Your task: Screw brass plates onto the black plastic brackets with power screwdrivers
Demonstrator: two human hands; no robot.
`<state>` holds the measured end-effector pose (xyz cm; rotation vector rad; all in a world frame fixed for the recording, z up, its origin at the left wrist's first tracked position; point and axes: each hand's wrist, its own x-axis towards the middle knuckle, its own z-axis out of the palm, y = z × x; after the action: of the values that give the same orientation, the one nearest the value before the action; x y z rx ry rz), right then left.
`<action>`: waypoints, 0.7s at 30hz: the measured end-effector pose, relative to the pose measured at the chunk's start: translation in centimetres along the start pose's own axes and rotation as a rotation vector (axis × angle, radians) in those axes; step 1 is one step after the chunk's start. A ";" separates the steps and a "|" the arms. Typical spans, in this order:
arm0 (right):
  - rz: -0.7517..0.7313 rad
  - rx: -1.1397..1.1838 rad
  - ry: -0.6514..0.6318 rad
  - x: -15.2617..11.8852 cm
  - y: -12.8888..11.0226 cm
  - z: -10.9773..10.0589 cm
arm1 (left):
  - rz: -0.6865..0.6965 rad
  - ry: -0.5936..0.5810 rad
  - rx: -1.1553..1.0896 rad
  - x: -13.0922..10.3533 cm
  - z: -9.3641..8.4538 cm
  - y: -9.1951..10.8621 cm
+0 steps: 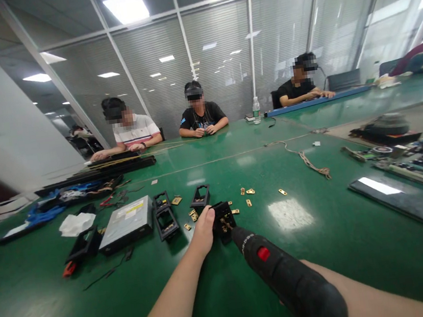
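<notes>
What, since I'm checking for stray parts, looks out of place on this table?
One brass-coloured plate lies farthest right, apart from the other plates scattered near the black housing in the left hand, so it looks stray.

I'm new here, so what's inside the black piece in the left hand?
Golden bits show inside the black piece; whatever the left hand and the drill cover can't be seen.

The table (228,295) is green, the drill (291,280) black with a red button (264,253), the block (221,209) black with gold fittings (225,224), the plates (282,192) gold, the drive (125,225) silver-grey with a yellow-marked label (136,207), the bar (317,102) blue, the cord (315,168) beige, and one shirt (141,126) white with red and dark stripes.
</notes>
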<state>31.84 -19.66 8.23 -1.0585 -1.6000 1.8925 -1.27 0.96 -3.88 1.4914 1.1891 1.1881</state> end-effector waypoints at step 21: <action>-0.085 -0.034 -0.083 2.8 -0.5 -0.3 | -0.013 -0.056 0.000 0.1 0.4 1.2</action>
<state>30.37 -17.28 7.92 -0.9216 -1.7011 1.8813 -0.71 0.81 -2.80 1.5053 1.1596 1.1300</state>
